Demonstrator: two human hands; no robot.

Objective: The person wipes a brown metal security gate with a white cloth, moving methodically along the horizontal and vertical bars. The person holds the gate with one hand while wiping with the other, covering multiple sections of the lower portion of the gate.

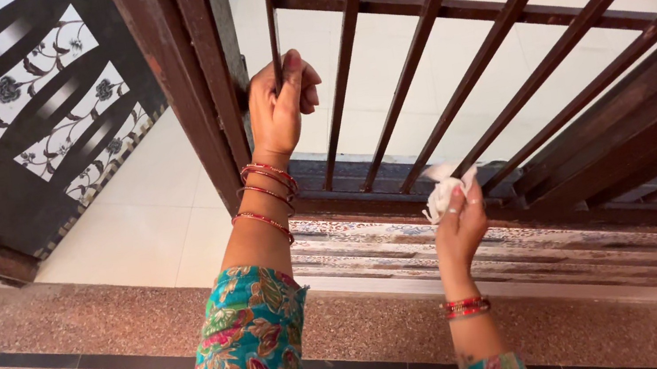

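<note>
My left hand [278,103] is wrapped around a thin vertical bar of a dark brown metal grille gate [442,11], near the gate's thick frame post [195,64]. Red bangles circle that wrist above a teal floral sleeve. My right hand [457,225], also with red bangles, grips a crumpled white cloth [442,190] and presses it against the lower end of a slanted bar, just above the gate's bottom rail [366,191].
A dark panel with white floral cut-outs [17,104] stands at the left. Speckled reddish stone floor with a black inlay strip [90,362] lies below me. A dusty, scuffed threshold [538,251] runs under the gate; pale tiles [161,205] lie beyond.
</note>
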